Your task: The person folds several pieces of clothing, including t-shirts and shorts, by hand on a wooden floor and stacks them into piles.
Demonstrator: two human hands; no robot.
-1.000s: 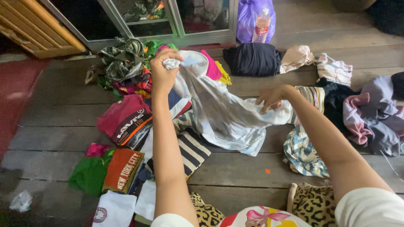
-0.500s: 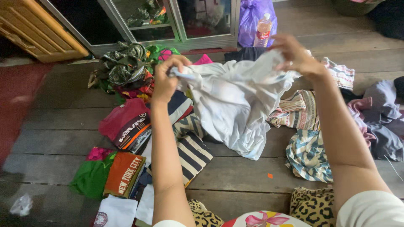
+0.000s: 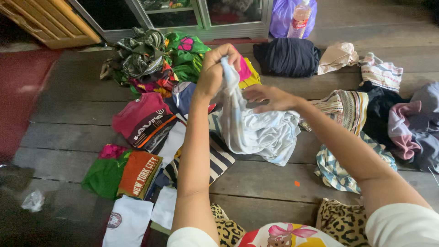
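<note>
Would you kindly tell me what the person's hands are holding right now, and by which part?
The left hand pinches the pale blue-white garment at its bunched top end, lifting it; the right hand touches its side just below.

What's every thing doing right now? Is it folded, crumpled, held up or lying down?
left hand: shut on pale blue garment
right hand: open, touching it
pale blue garment: held up, bunched, hanging to floor
dark garment: folded
orange shirt: folded, lying flat
bottle: upright
camouflage cloth: crumpled

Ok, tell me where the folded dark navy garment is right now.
In the head view, the folded dark navy garment lies on the wooden floor at upper centre-right, just below the purple plastic bag and left of the beige cloth.
</note>
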